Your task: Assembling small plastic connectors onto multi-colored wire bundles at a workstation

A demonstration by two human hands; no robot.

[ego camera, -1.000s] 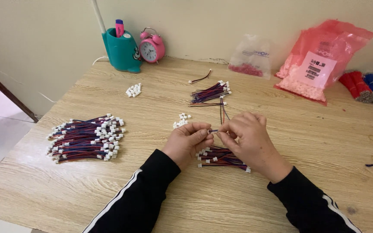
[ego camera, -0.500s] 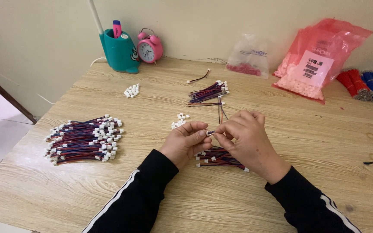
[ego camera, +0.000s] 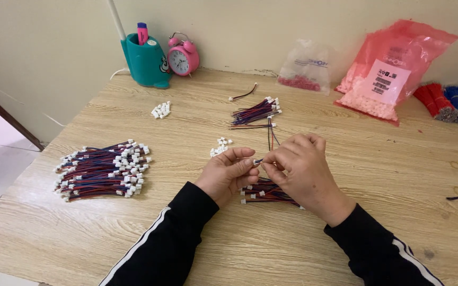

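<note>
Over the middle of the wooden table (ego camera: 377,175), both hands meet fingertip to fingertip. The left hand (ego camera: 228,173) pinches a small white plug (ego camera: 257,161), and the right hand (ego camera: 298,167) pinches the thin wire (ego camera: 270,139), whose length runs away from the grip toward the far wall. Beneath the wrists lies a loose bundle of red and blue wires (ego camera: 265,191) with hard plastic ends.
</note>
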